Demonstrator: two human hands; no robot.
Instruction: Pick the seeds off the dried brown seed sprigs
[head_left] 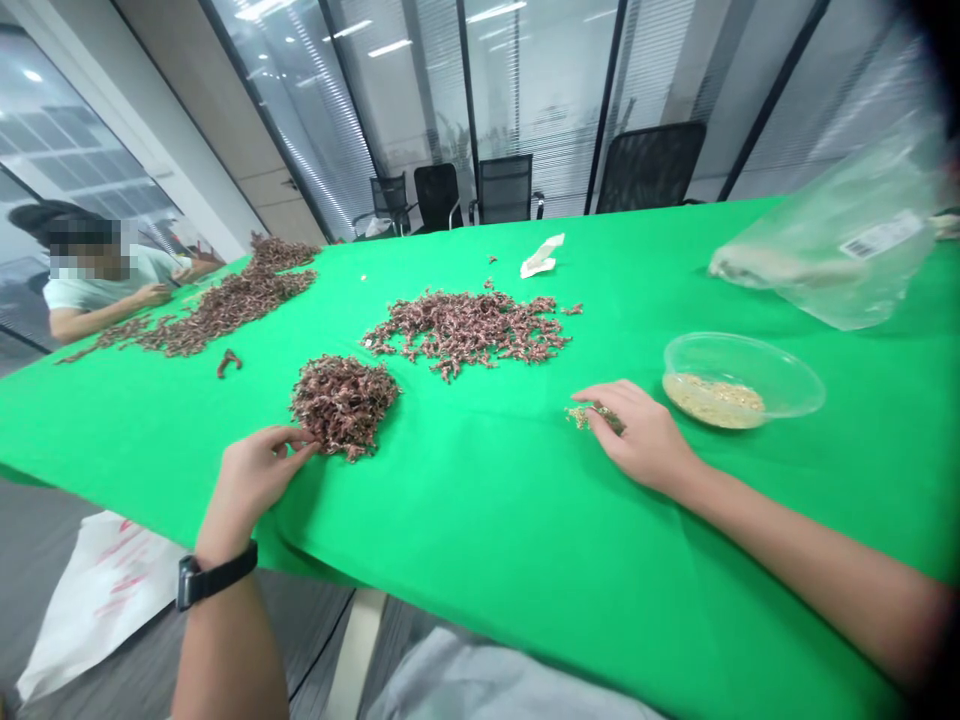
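My left hand (pixel 259 475), with a dark watch (pixel 214 577) on the wrist, is at the near left edge of a rounded heap of dried reddish-brown pieces (pixel 345 400). Its thumb and index fingertips come together against the heap; what lies between them is too small to make out. On the right, my right hand (pixel 637 435) rests low on the green cloth, thumb and fingers apart around a small cluster of greenish-yellow bits (pixel 581 416). Part of that cluster is hidden under the hand. Just beyond it stands a clear plastic bowl (pixel 780 385) holding pale yellowish bits (pixel 716 400).
A flatter spread of similar brown pieces (pixel 472 330) lies mid-table, with a crumpled white paper (pixel 541 257) behind. At far right sits a clear plastic bag (pixel 840 240). Another person (pixel 97 280) works at a long brown pile (pixel 225 310) on the left. Chairs (pixel 506 188) line the back.
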